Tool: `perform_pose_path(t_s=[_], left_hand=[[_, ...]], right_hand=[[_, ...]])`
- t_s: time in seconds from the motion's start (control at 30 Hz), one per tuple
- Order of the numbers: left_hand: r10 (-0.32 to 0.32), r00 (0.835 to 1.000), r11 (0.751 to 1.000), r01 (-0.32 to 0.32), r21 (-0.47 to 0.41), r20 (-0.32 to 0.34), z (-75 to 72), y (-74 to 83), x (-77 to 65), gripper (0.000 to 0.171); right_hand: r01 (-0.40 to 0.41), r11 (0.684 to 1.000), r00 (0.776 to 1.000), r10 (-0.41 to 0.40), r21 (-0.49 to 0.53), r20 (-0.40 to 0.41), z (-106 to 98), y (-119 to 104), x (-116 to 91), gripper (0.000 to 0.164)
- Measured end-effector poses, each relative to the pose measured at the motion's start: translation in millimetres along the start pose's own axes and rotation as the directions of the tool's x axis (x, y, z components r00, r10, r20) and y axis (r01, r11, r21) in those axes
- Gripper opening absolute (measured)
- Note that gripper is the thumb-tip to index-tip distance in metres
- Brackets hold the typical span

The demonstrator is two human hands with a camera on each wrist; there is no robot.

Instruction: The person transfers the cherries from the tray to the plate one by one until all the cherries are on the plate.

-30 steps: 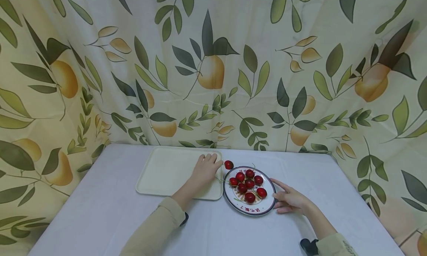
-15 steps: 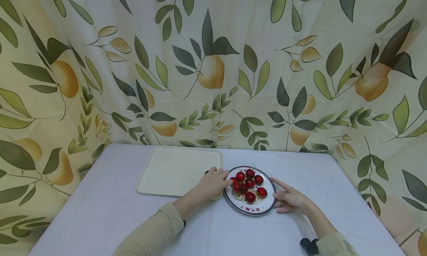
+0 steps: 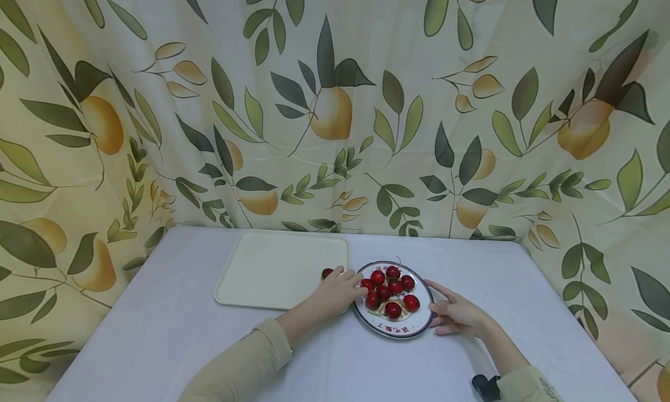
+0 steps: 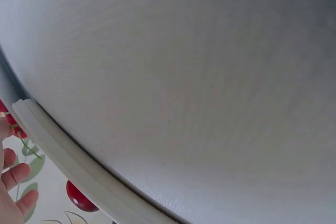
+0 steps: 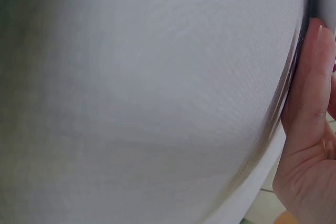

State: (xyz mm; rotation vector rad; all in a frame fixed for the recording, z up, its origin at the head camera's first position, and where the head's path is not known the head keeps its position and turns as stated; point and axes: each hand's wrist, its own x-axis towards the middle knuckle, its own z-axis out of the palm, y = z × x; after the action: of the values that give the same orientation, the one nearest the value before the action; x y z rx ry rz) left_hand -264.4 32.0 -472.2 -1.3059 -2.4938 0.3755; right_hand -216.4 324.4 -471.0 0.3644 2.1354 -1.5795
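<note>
My left hand (image 3: pixel 340 291) reaches across the tray's right edge, its fingertips at the leftmost cherries on the plate. In the left wrist view its curled fingers (image 4: pixel 16 174) show beside a red cherry with a green stem (image 4: pixel 31 149); I cannot tell whether they pinch it. A round white plate (image 3: pixel 377 326) with a dark blue rim and red lettering carries several red cherries (image 3: pixel 393 310). At the plate's right rim my right hand (image 3: pixel 458 315) holds it steady, fingers against the edge. One cherry (image 3: pixel 327 273) lies on the cream tray (image 3: pixel 272 268), partly behind my left hand.
The tray and plate stand side by side on a white-covered table (image 3: pixel 314 361). Behind rises a curtain (image 3: pixel 335 175) printed with fruit and leaves. A dark wrist strap (image 3: pixel 485 387) sits at the right sleeve.
The cherry formerly between tray and plate is now on the tray. My left hand has moved right to the plate, where some cherries have shifted. My right hand has stayed at the rim.
</note>
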Motion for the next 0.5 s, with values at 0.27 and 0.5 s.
perform_pose_path(t_s=[0.27,0.5], left_hand=[[0.022,0.998,1.000,-0.022,0.016,-0.051,2.1,3.4,1.1,0.023],[0.014,0.999,1.000,-0.013,0.027,-0.030,1.8,5.1,0.9,0.022]], right_hand=[[0.005,1.000,1.000,-0.005,-0.004,0.006,-0.2,-0.5,-0.7,0.065],[0.007,1.000,1.000,-0.006,-0.004,0.008,-0.1,-0.4,-1.4,0.065]])
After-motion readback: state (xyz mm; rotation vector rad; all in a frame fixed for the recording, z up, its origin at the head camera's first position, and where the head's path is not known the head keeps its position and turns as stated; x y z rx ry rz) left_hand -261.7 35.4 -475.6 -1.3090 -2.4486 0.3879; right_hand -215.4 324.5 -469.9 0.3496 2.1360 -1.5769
